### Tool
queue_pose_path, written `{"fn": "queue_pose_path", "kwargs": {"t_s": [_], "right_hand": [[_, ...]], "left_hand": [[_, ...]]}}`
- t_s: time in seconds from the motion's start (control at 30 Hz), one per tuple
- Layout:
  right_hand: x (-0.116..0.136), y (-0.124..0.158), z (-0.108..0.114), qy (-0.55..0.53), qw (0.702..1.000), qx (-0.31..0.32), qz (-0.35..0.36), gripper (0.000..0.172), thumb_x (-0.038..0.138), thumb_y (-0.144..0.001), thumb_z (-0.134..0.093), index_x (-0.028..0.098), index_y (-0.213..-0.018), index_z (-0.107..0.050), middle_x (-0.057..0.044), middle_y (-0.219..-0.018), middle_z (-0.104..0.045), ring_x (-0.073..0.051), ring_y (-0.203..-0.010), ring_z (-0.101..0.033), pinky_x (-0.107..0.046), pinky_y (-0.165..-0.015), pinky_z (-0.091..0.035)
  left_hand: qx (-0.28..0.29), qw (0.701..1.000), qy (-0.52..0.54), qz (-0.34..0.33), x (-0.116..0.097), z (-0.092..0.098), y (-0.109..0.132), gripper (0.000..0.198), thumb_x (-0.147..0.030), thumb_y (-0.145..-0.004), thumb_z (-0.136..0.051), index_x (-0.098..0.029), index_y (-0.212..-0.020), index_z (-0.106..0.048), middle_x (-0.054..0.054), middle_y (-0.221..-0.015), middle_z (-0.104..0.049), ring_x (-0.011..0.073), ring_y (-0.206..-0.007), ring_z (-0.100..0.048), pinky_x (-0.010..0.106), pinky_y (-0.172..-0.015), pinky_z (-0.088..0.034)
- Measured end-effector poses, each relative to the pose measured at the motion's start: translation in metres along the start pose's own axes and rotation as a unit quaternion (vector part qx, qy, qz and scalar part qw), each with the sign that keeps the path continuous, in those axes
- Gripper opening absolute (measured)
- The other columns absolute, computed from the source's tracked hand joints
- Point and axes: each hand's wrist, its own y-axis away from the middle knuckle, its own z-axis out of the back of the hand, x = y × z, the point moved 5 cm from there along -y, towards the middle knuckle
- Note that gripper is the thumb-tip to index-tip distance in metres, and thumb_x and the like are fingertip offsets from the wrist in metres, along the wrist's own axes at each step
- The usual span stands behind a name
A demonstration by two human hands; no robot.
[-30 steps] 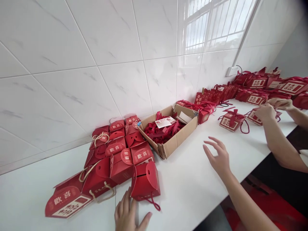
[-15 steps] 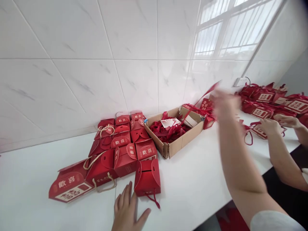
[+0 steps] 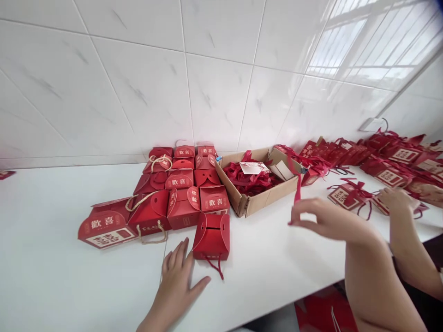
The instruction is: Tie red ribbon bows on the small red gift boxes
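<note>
My left hand [image 3: 178, 272] lies open on the white table, fingers spread. Its fingertips are beside the near left corner of a red gift box [image 3: 212, 237] with a dark red cord hanging from its front. Over the table to the right, my right hand [image 3: 323, 219] pinches a red ribbon [image 3: 298, 189] between thumb and fingers. The ribbon trails up and back past the right end of an open cardboard box [image 3: 266, 199], which holds a heap of red ribbons [image 3: 247, 180] and some white cards [image 3: 255, 168]. Where the ribbon's far end lies is unclear.
Several red gift boxes [image 3: 180, 207] stand packed together left of the carton, some with twine handles. A co-worker's hands [image 3: 398, 199] touch a red box at the right, near many more ribboned boxes [image 3: 387, 175]. The tiled wall [image 3: 214, 92] closes off the back.
My right hand has come down and nearer from above the far boxes, bringing the ribbon with it. My left hand stays beside the gift box. The view has turned slightly.
</note>
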Motion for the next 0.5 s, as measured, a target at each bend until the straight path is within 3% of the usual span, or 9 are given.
{"fn": "queue_pose_path", "kwargs": {"t_s": [0.03, 0.07, 0.17, 0.23, 0.3, 0.4, 0.5], "right_hand": [[0.018, 0.004, -0.011, -0.03, 0.995, 0.085, 0.049, 0.016, 0.028, -0.087, -0.056, 0.023, -0.081, -0.069, -0.005, -0.079, -0.07, -0.019, -0.075, -0.065, -0.034, -0.072, -0.052], [0.034, 0.008, -0.013, -0.06, 0.989, 0.106, 0.086, 0.013, 0.025, -0.087, -0.055, 0.023, -0.085, -0.068, -0.007, -0.087, -0.07, -0.02, -0.082, -0.065, -0.034, -0.075, -0.052], [0.059, 0.013, -0.004, -0.142, 0.978, 0.06, 0.139, 0.01, 0.018, -0.088, -0.054, 0.024, -0.088, -0.063, -0.007, -0.09, -0.069, -0.019, -0.083, -0.064, -0.032, -0.073, -0.052], [0.059, 0.003, -0.003, -0.209, 0.969, 0.028, 0.126, 0.006, 0.021, -0.088, -0.055, 0.022, -0.085, -0.06, -0.005, -0.077, -0.066, -0.016, -0.069, -0.062, -0.03, -0.063, -0.051], [0.053, -0.018, -0.015, -0.275, 0.957, 0.041, 0.088, 0.007, 0.026, -0.088, -0.056, 0.02, -0.085, -0.055, -0.002, -0.068, -0.061, -0.012, -0.058, -0.056, -0.027, -0.052, -0.047], [0.044, -0.056, -0.053, -0.3, 0.942, 0.148, 0.03, 0.018, 0.03, -0.085, -0.059, 0.02, -0.09, -0.045, 0.001, -0.069, -0.059, -0.01, -0.056, -0.051, -0.022, -0.048, -0.042], [0.038, -0.086, -0.09, -0.231, 0.938, 0.259, 0.022, 0.023, 0.028, -0.082, -0.059, 0.022, -0.086, -0.037, 0.005, -0.065, -0.057, -0.008, -0.055, -0.046, -0.019, -0.047, -0.037]], "left_hand": [[0.006, 1.0, 0.01, 0.01, 0.0, 0.002, 0.0, 0.057, -0.048, -0.081, -0.054, -0.023, -0.131, -0.048, 0.015, -0.15, -0.032, 0.0354, -0.138, -0.03, 0.059, -0.109, -0.024], [0.016, 0.999, 0.022, 0.025, 0.0, 0.004, 0.001, 0.057, -0.047, -0.081, -0.055, -0.023, -0.132, -0.047, 0.014, -0.15, -0.032, 0.0355, -0.138, -0.029, 0.059, -0.11, -0.025], [0.046, 0.995, 0.068, 0.063, -0.002, 0.024, 0.003, 0.055, -0.037, -0.084, -0.05, -0.024, -0.137, -0.041, 0.013, -0.15, -0.031, 0.0325, -0.138, -0.03, 0.053, -0.108, -0.032], [0.047, 0.993, 0.089, 0.061, -0.009, 0.05, 0.002, 0.053, -0.028, -0.087, -0.043, -0.027, -0.139, -0.036, 0.01, -0.15, -0.031, 0.0289, -0.138, -0.031, 0.047, -0.106, -0.038], [0.029, 0.996, 0.08, 0.035, -0.022, 0.082, -0.005, 0.05, -0.026, -0.086, -0.043, -0.03, -0.135, -0.041, 0.008, -0.148, -0.034, 0.0291, -0.135, -0.034, 0.045, -0.104, -0.04], [0.028, 0.997, 0.066, 0.006, -0.046, 0.123, -0.026, 0.037, -0.029, -0.087, -0.045, -0.029, -0.123, -0.051, 0.007, -0.129, -0.052, 0.0268, -0.118, -0.049, 0.041, -0.095, -0.044], [0.062, 0.998, 0.03, -0.003, -0.068, 0.139, -0.055, 0.023, -0.03, -0.087, -0.043, -0.026, -0.102, -0.06, 0.004, -0.093, -0.06, 0.023, -0.091, -0.055, 0.038, -0.082, -0.047]]}}
